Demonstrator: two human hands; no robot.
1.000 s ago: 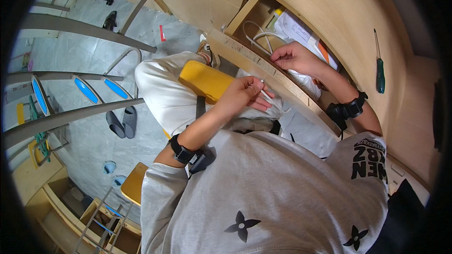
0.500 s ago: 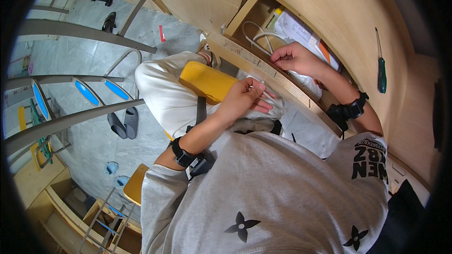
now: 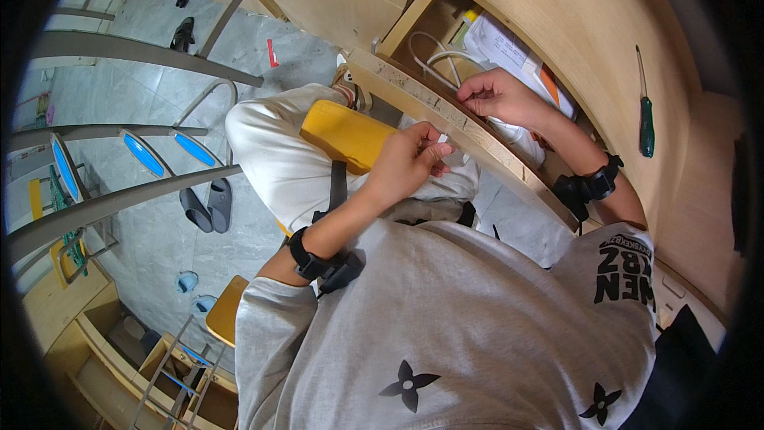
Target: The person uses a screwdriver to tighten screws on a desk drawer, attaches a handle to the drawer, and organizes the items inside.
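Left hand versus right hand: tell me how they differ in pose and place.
The left hand is held over the lap and pinches a small white piece; the right hand reaches into the open wooden drawer, fingers curled at its front edge. The left hand sits nearer the body, the right further out. Both wear black wrist straps.

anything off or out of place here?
Nothing damaged or spilled. The open drawer is cluttered with loose white cables and packets. A green-handled screwdriver lies alone on the desk top. The left hand pinches a small white piece; the right hand reaches into the drawer.
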